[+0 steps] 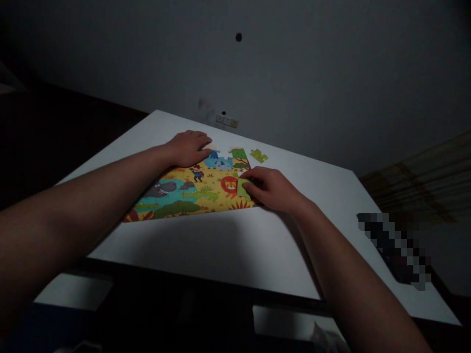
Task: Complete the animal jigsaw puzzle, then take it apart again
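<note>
A colourful jigsaw puzzle [198,193] with cartoon animals lies mostly assembled on the white table. My left hand [189,148] rests flat over its upper left part, fingers stretched out, hiding what is beneath. At the puzzle's right edge, beside the red-maned lion, my right hand [274,187] pinches a green puzzle piece [243,189] between thumb and fingers. A small white gap shows just above that piece. Another gap is visible at the top edge, near the blue elephants. Beyond my right hand lie green loose pieces [259,156], seemingly joined together.
The white table [221,245] stands close to a grey wall with a socket strip [227,120]. A dark, pixelated object [395,247] lies at the table's right side. A striped cloth [423,181] hangs at the right. The room is dim.
</note>
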`<state>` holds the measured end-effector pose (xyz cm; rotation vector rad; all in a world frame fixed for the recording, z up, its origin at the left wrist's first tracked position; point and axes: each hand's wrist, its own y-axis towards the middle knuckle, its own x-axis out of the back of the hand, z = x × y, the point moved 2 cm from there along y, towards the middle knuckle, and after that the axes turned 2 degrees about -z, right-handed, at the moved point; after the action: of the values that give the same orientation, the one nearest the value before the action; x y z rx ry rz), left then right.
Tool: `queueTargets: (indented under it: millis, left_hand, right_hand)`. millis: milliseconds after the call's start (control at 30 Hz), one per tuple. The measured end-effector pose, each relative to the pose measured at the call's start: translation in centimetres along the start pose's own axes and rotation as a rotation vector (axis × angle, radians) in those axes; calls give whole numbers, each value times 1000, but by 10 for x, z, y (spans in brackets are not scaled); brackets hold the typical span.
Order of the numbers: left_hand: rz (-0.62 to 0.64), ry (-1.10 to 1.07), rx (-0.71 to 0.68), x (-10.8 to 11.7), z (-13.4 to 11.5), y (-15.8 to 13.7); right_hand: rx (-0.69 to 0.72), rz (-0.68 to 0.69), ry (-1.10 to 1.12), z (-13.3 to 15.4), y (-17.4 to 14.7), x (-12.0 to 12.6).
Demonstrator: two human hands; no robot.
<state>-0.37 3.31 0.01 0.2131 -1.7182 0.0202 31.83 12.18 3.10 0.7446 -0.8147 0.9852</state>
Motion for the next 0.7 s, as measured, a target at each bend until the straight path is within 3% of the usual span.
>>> queueTargets:
  millis: [300,700]
  left_hand:
    - [-5,18,-12,-1,1,0]
    - [15,0,-56,-6,-1,1]
  right_hand:
    - [17,-25,20,-2,1,0]
    - [-137,-280,-36,-13,4,12]
